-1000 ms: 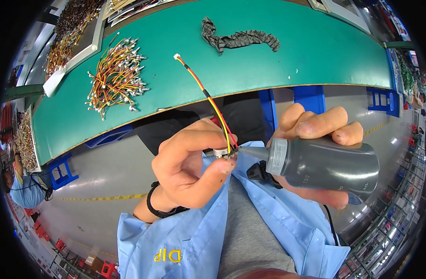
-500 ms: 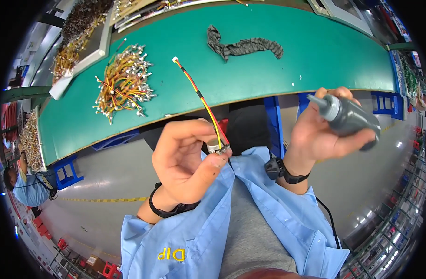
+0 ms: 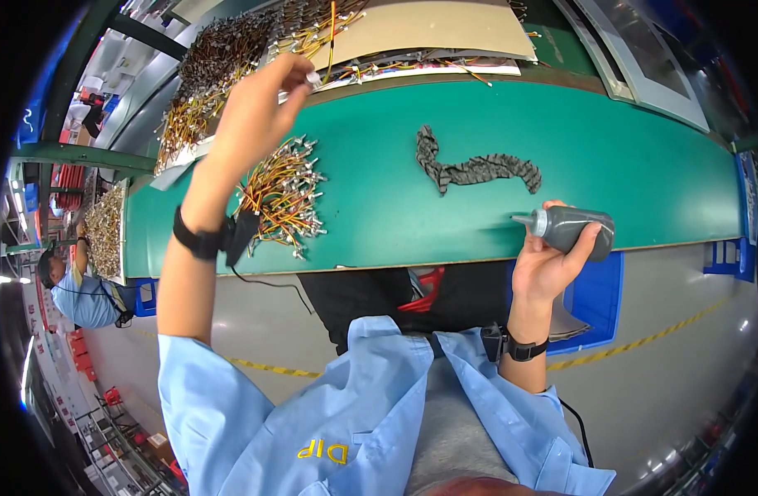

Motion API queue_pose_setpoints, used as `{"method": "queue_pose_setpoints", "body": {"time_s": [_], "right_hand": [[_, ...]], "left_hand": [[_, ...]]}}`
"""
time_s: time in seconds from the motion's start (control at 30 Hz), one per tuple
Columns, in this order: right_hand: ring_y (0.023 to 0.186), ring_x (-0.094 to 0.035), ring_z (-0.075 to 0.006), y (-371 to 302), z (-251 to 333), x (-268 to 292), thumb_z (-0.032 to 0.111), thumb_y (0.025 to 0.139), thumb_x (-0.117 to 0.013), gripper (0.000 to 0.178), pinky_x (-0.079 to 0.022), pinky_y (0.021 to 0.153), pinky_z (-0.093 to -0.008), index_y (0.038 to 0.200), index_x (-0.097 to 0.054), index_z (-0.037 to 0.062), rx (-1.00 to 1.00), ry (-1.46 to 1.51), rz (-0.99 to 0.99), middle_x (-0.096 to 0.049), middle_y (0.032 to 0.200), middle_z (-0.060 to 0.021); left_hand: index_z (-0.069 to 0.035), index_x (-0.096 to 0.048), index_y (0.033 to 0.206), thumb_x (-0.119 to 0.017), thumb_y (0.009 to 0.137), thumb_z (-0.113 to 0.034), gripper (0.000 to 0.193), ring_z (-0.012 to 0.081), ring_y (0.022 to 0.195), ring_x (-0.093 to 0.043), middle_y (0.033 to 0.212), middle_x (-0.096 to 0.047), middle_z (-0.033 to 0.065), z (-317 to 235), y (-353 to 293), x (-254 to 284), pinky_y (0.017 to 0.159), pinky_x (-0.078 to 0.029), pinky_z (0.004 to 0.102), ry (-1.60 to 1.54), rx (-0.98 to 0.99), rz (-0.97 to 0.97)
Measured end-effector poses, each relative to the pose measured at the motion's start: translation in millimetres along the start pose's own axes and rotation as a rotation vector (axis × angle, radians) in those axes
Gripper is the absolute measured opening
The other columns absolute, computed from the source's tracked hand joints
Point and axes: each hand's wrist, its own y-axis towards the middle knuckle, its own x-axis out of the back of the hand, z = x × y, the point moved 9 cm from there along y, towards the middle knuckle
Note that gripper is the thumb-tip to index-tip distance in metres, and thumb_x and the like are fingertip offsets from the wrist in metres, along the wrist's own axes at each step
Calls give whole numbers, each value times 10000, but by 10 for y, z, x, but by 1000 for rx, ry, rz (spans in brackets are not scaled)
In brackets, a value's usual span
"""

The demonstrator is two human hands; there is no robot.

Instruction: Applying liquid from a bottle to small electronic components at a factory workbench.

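L→R: L hand (image 3: 259, 107), thumb + fingers pinched on 1 wired part (image 3: 332, 41), is up by the table's far edge, much nearer the big heap (image 3: 222, 54) than R hand is; part's wire runs approx. straight up the view. Below that hand, 1 loose pile (image 3: 284, 198) on green table (image 3: 379, 215), pcs too tangled to count, then 1 crumpled grey strip (image 3: 478, 170). Far R, R hand (image 3: 542, 269) wrapped round 1 dark squeeze bottle (image 3: 573, 227), long axis approx. level, nozzle to L, over table's near edge.
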Motion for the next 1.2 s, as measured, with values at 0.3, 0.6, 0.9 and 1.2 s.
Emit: {"method": "queue_pose_setpoints", "body": {"time_s": [0.3,0.6,0.9,1.2], "right_hand": [[657,-549,-120,184,-215,109,443,982,-463,395,-397,464,-207,1025,-546,60,-33,-20,-26,-620,941,-129],[604,-503,-120,271,-346,100,422,993,-443,409,-388,455,-217,1022,-541,25,-64,-33,-9,-602,941,-144],[607,-508,-125,306,-391,87,414,992,-449,406,-390,457,-214,1027,-538,19,-62,-27,-13,-594,940,-148],[608,-510,-126,291,-401,153,447,974,-477,426,-404,480,-217,1043,-530,31,-54,13,7,-599,948,-145]], "left_hand": [[-15,-633,1076,-605,848,-71,237,271,850,-660,942,-687,148,1246,744,-519,795,-519,345,54,-21,218],[-15,-651,1075,-620,839,-100,252,268,841,-669,963,-690,154,1822,834,-850,785,-520,346,46,101,225],[-27,-671,1037,-634,825,-135,240,281,840,-666,953,-686,148,1855,867,-846,771,-520,357,170,79,122],[-45,-670,980,-628,837,-167,192,287,809,-652,898,-674,126,1525,696,-379,742,-516,373,239,-7,-1]]}}
